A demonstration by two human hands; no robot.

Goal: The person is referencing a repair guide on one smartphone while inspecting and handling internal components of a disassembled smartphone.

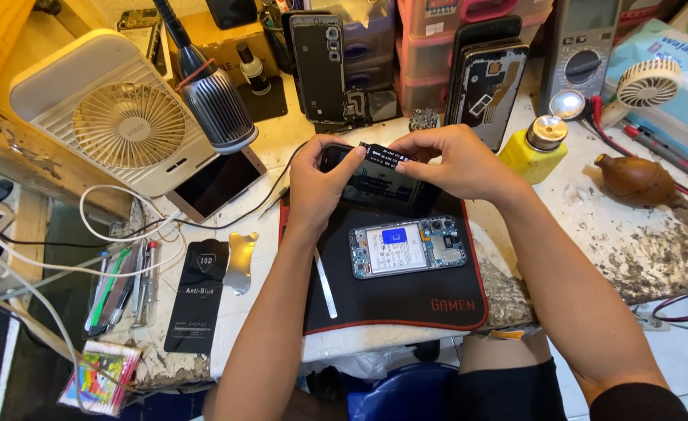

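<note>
I see my left hand and right hand raised together over the far edge of the black work mat. Between them I hold a slim black strip with small pale print, a phone battery by the look of it; the left thumb and forefinger pinch its left end, and the right fingertips are closed on its right end. Just under the strip lies a dark phone panel, partly hidden by both hands; the left palm seems to rest against its left edge, though I cannot tell how firmly.

Nearer to me on the mat lies an opened smartphone, back off, its boards and a blue patch showing. A thin metal strip lies at the mat's left edge, half on it.

To the left of the mat sit a black screen-protector packet, a silvery phone-shaped plate and a phone lying face up. Further left stand a white desk fan and a grey lamp head on a black neck. A bundle of tools and pens lies by the white cables.

To the right I see a yellow bottle with a metal pump top, a brown rubber blower, a small white handheld fan and a multimeter. Two phone backs lean against the pink drawers behind.
</note>
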